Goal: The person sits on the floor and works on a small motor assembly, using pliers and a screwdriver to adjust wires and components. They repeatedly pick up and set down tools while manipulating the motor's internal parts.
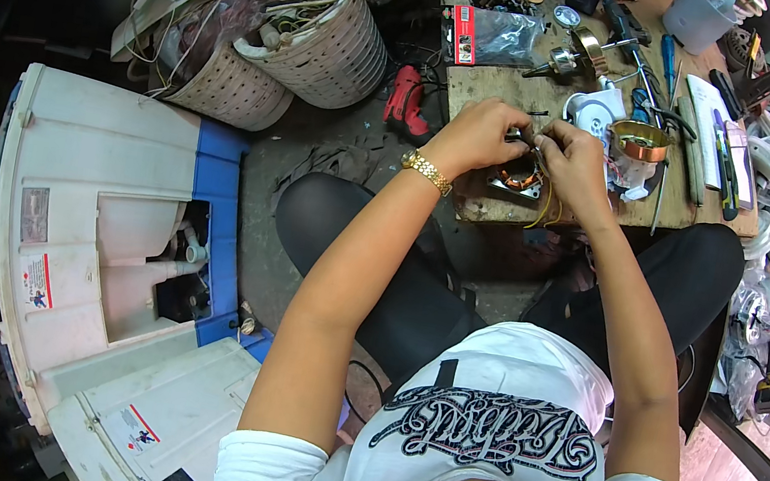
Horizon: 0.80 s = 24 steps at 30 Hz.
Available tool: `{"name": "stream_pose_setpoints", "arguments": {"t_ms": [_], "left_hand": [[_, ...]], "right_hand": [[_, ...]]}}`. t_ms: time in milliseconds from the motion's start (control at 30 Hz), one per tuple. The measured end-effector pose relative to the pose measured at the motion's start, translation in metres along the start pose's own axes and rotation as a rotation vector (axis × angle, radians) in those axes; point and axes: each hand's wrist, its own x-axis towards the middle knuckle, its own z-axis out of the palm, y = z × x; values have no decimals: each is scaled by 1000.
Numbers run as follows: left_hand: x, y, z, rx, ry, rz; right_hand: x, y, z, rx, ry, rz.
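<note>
Right at the near edge of the counter (481,101), a copper coil (513,181) sits in a square metal frame (532,192), just below the two bare hands. The left hand (490,135), with a gold watch (430,174) on its wrist, reaches in from one side, and the right hand (572,167) from the other; their fingertips come close together over the coil. Fingers bend inward on both, but whatever lies between them is too small to make out, so I cannot tell whether either grip is closed on something. Yellow wires (547,205) trail near the coil toward the counter's edge. Beyond the right hand lie a white casing (595,111) and a brass-coloured ring (641,137) with copper inside. Farther back are a clear plastic packet (509,40) with a red card and a metal rotor (587,54). A notebook (706,124) lies toward the counter's right end. Beside the counter's left side is a red drill (406,99), and farther left stand two tubs (332,58) with holes in their walls.
</note>
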Motion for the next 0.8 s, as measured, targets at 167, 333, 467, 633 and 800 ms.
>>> {"name": "stream_pose_setpoints", "arguments": {"t_ms": [167, 333, 467, 633, 800], "left_hand": [[0, 3, 1, -40, 17, 29], [-1, 0, 2, 59, -19, 0], [-10, 1, -1, 39, -69, -78], [-5, 15, -7, -203, -39, -30], [-27, 8, -19, -198, 55, -79]], "right_hand": [[-2, 3, 2, 15, 10, 23], [-1, -10, -8, -205, -127, -96], [50, -13, -84, -136, 56, -141], [101, 107, -192, -651, -19, 19], [109, 118, -175, -716, -225, 163]]}}
